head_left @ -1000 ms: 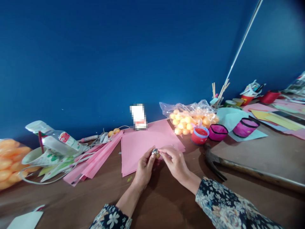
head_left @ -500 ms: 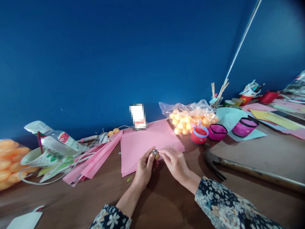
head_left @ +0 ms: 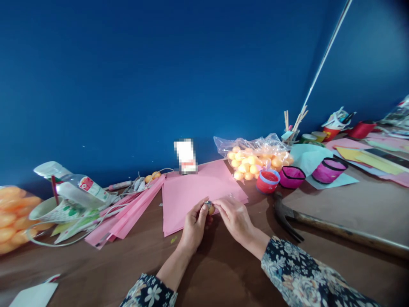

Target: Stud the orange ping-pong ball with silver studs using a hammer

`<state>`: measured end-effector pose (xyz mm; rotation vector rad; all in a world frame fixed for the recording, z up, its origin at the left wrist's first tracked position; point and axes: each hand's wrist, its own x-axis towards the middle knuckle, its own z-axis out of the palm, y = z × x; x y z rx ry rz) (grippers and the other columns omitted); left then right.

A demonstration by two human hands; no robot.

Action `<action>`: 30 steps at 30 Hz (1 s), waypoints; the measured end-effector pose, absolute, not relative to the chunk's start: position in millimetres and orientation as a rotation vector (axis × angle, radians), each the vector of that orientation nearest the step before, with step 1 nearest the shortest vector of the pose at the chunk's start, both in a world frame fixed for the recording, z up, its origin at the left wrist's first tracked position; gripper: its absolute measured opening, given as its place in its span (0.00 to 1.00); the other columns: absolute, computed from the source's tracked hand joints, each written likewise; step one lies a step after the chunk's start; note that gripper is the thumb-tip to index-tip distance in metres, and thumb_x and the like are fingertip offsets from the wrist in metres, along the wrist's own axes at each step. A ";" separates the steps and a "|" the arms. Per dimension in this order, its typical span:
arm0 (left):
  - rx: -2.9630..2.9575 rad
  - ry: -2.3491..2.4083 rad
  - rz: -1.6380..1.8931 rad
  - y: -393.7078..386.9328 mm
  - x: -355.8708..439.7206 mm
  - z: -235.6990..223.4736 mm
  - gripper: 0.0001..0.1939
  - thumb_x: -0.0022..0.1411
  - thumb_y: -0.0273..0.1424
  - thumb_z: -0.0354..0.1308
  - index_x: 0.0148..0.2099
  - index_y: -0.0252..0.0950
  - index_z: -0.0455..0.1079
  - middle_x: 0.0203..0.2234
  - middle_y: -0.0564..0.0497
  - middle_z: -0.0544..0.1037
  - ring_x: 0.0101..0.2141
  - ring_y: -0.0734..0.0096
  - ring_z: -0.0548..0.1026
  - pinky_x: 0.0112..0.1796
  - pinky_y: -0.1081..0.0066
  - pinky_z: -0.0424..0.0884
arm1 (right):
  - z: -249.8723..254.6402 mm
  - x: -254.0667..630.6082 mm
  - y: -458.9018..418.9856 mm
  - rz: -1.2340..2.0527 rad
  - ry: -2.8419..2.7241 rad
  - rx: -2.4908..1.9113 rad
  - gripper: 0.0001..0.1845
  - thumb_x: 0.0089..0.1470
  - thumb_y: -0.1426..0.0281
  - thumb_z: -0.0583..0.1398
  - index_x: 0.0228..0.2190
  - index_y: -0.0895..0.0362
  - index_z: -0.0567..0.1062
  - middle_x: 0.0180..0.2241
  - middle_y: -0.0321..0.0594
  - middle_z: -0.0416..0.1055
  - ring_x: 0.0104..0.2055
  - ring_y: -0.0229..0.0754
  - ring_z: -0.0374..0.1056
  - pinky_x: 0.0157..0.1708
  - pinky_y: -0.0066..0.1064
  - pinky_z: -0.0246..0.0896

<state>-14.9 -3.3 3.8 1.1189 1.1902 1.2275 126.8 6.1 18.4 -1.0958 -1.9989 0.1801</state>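
Observation:
My left hand (head_left: 193,221) is closed around a small orange ball (head_left: 211,209) with a shiny silvery piece (head_left: 208,204) on its upper side, under the thumb. Close by on the right, my right hand (head_left: 234,215) has thumb and fingertips pinched together at the ball's edge. What lies in that pinch is too small to make out. Both hands are above the near edge of a stack of pink paper sheets (head_left: 198,183). Behind the right hand lies a clear bag of orange balls (head_left: 247,164).
A hammer (head_left: 335,230) lies right of my right arm. Behind it stand a red cup (head_left: 267,181) and magenta fabric rings (head_left: 292,177). At left are pink strips (head_left: 134,215), a plastic bottle (head_left: 91,187), a patterned cup (head_left: 51,209) and another bag of orange balls (head_left: 14,217).
Both hands keep nearly the same place and grip; the ball shows slightly more between them. Nothing else has visibly moved.

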 end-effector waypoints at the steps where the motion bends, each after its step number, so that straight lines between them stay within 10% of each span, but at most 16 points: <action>1: 1.118 1.192 1.226 -3.3 -14.9 4.0 0.27 0.54 0.44 0.54 0.52 0.31 0.65 0.23 0.52 0.72 0.20 0.75 0.68 0.20 0.76 0.63 | 18.0 126.7 6.1 0.181 -2.002 -1.102 0.10 0.57 0.74 0.51 0.35 0.55 0.72 0.31 0.42 0.73 0.34 0.42 0.68 0.34 0.31 0.62; 30: 1.046 1.111 1.232 -2.2 -14.7 1.5 0.25 0.56 0.42 0.52 0.50 0.29 0.66 0.28 0.49 0.74 0.21 0.76 0.69 0.22 0.75 0.66 | 15.2 125.8 4.5 0.253 -1.975 -1.107 0.10 0.57 0.75 0.51 0.36 0.55 0.71 0.34 0.41 0.72 0.38 0.43 0.67 0.38 0.33 0.61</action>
